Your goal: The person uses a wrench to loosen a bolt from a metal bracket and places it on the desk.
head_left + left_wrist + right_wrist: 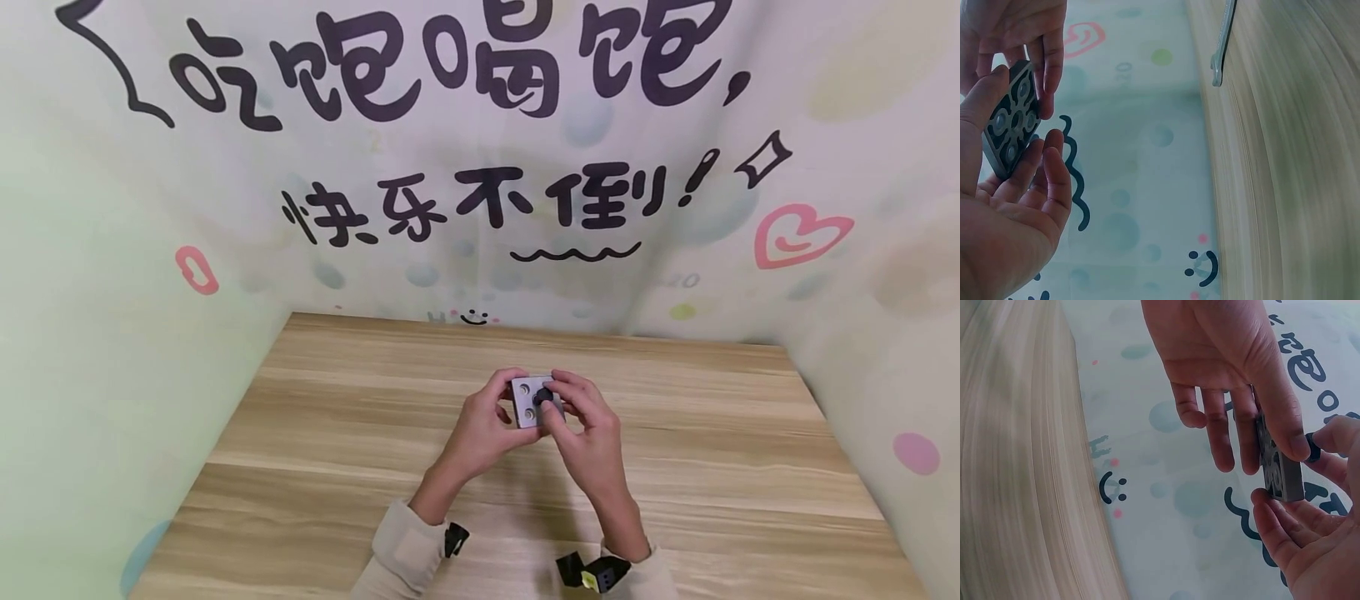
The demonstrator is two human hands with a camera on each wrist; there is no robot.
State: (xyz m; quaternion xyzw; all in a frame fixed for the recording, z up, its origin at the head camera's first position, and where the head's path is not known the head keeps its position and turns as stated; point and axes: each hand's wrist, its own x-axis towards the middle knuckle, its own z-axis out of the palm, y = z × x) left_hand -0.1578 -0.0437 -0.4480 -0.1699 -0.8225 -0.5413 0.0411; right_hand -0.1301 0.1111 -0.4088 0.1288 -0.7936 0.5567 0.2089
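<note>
Above the table, a small square grey plate (525, 402) with round holes is held up between both hands. My left hand (480, 425) grips it by its edges, with fingers along the far edge and thumb near the close one. On the face toward me sits a black round knob (544, 394), pinched by the thumb and index finger of my right hand (596, 433). The left wrist view shows the plate's other side (1016, 119), ribbed and hollowed around its holes. Seen edge-on in the right wrist view, the knob (1314, 447) stands out from the plate.
A wood-grain table (337, 433) lies beneath the hands. Behind and beside it hangs a pale printed cloth (480, 275) with large characters. Dark straps (600, 573) sit at both wrists. A slim grey hooked piece (1221, 56) overlaps the table in the left wrist view.
</note>
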